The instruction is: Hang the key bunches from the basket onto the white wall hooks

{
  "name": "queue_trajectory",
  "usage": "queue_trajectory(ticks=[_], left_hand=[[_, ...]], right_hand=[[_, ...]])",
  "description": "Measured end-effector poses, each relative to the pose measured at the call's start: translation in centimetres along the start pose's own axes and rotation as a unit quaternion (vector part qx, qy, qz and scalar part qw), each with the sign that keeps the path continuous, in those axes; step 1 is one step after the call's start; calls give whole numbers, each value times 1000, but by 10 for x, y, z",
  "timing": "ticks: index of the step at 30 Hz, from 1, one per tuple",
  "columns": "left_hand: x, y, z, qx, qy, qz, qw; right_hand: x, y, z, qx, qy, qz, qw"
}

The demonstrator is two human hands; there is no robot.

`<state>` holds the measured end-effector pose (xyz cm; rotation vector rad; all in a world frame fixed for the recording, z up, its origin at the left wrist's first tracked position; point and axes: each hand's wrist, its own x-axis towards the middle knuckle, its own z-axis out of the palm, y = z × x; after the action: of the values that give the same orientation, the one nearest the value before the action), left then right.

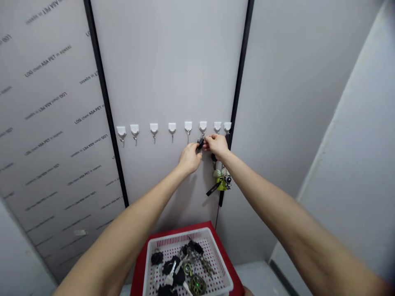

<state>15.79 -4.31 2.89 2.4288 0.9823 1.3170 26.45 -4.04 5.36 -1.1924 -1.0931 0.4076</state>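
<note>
My left hand (189,158) is closed on a small set of keys with a black head (200,143), held up just under a white wall hook (203,125). From the other side my right hand (217,144) pinches at the top of the same keys, close to the hook's metal end. Its fingers partly cover the ring there, so I cannot tell whether it is on the hook. Below the right wrist hang keys with a yellow-green charm (220,183), a black strap (212,189) and a black-and-white figure (228,180).
Several more white hooks (154,127) run in a row leftward along the grey wall panel (169,61). Below, a white perforated basket (220,263) holding several keys and fobs stands on a red surface (233,271). Black strips (105,94) edge the panel.
</note>
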Motion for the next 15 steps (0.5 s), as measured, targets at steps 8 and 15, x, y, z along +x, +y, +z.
queue_trajectory(ticks=[8, 15], left_hand=[[-124, -71, 35, -35, -176, -103, 978], [-220, -103, 65, -39, -265, -114, 957]], right_hand=[[-84, 90, -20, -206, -120, -128, 962], [-188, 166, -25, -495, -403, -69, 766]])
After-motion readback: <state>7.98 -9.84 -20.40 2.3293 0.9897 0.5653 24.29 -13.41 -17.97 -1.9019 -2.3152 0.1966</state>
